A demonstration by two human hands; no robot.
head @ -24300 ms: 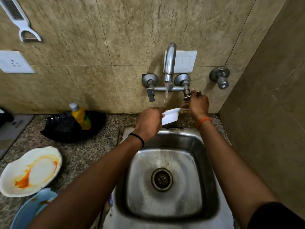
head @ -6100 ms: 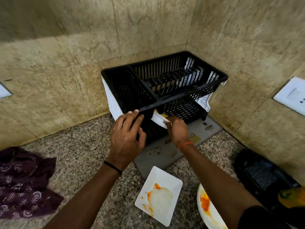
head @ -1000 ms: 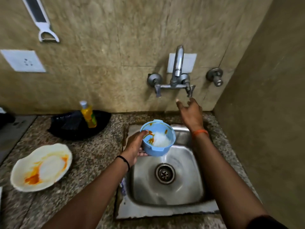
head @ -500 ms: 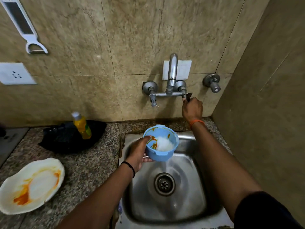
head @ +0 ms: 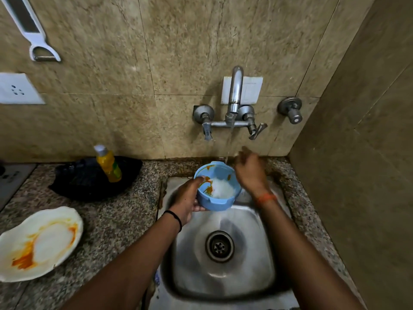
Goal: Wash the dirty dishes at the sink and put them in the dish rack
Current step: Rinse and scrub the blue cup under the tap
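My left hand (head: 186, 198) grips a small blue bowl (head: 220, 201) by its near left rim, above the back of the steel sink (head: 257, 280). Orange smears and a white patch mark the bowl's inside. A thin stream of water falls from the wall tap (head: 234, 95) past the bowl's far rim. My right hand (head: 250, 171) hovers just right of the bowl, fingers loosely apart and blurred, holding nothing. A white plate (head: 39, 242) with orange stains lies on the counter at the left. The dish rack is out of view.
A yellow dish soap bottle (head: 108, 164) stands in a black tray (head: 89, 182) at the back of the granite counter (head: 116, 222). A wall stands close on the right. A white peeler (head: 33, 34) hangs on the wall at the upper left, above a socket (head: 16, 89).
My right hand has left the tap lever and dropped down beside the bowl. Water now runs from the tap. My left hand has kept the bowl.
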